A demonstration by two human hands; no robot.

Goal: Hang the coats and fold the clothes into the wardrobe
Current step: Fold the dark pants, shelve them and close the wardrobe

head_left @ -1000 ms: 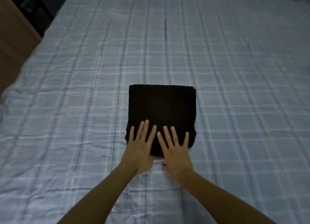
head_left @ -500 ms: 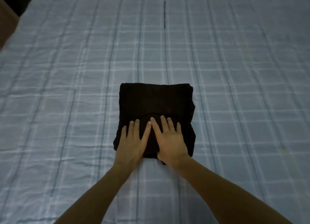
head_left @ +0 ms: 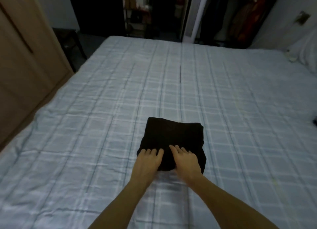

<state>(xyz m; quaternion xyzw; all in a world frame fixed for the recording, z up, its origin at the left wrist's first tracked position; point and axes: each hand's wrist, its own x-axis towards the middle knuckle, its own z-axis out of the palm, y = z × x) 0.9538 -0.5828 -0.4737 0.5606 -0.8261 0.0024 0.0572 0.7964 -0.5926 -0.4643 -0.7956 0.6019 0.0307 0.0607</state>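
Note:
A black garment [head_left: 173, 134] lies folded into a thick square on the blue plaid bed cover [head_left: 103, 126]. My left hand [head_left: 147, 162] rests flat on the near left part of the fold, fingers straight. My right hand [head_left: 186, 161] lies beside it on the near right part, fingers straight too. Neither hand grips the cloth. An open wardrobe [head_left: 240, 14] with hanging clothes stands past the far end of the bed.
A wooden door or cabinet side [head_left: 22, 66] runs along the left of the bed. A dark stool [head_left: 70, 40] stands at the far left corner. A white pillow [head_left: 307, 52] lies at the far right, with a small dark object [head_left: 315, 121] at the right edge.
The view has lifted, so the far end of the bed and the wardrobe show now. Both hands have slid slightly back toward the garment's near edge and stay flat on it.

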